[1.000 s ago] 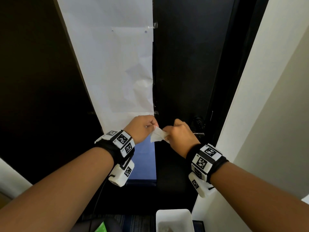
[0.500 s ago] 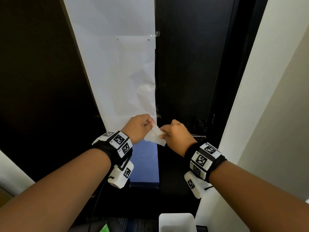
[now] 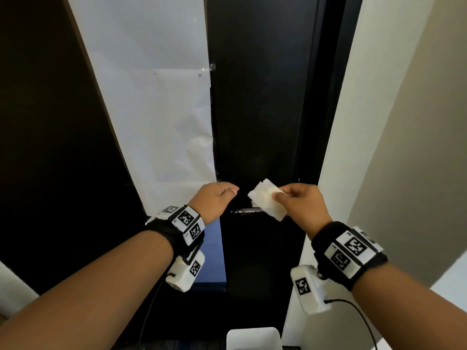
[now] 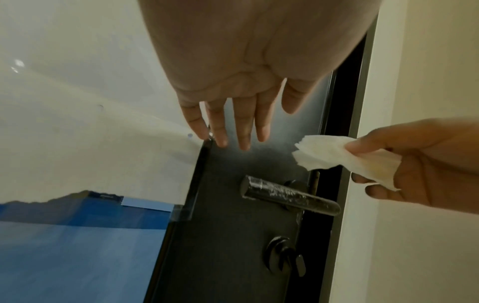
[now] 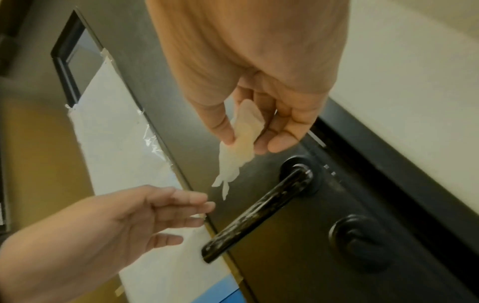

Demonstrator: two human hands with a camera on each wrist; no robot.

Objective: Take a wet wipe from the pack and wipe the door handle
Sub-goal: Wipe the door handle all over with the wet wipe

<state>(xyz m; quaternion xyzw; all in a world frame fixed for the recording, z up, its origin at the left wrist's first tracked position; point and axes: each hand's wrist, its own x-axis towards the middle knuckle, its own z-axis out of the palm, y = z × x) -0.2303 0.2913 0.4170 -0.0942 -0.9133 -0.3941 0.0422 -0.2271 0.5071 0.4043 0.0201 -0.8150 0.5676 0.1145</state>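
Observation:
My right hand (image 3: 290,198) pinches a folded white wet wipe (image 3: 266,199) between thumb and fingers, just above the dark door handle (image 3: 246,211). The wipe (image 4: 337,155) hangs clear of the handle (image 4: 290,194), which carries whitish smears. My left hand (image 3: 219,195) is to the left of the wipe, holding nothing, its fingers (image 4: 238,125) straight and spread in front of the door. In the right wrist view the wipe (image 5: 238,143) dangles above the handle (image 5: 259,211), with the left hand (image 5: 160,207) below it. No wipe pack is in view.
The dark door (image 3: 257,97) has white paper (image 3: 151,97) taped over its left panel and blue sheet (image 4: 77,246) below. A round lock (image 5: 357,239) sits under the handle. A cream wall (image 3: 391,147) stands close on the right. A white bin (image 3: 252,338) is on the floor.
Both hands held the wipe together before. Now the left hand has let go and moved left, its fingers opened. The right hand alone holds the wipe, shifted right above the handle.

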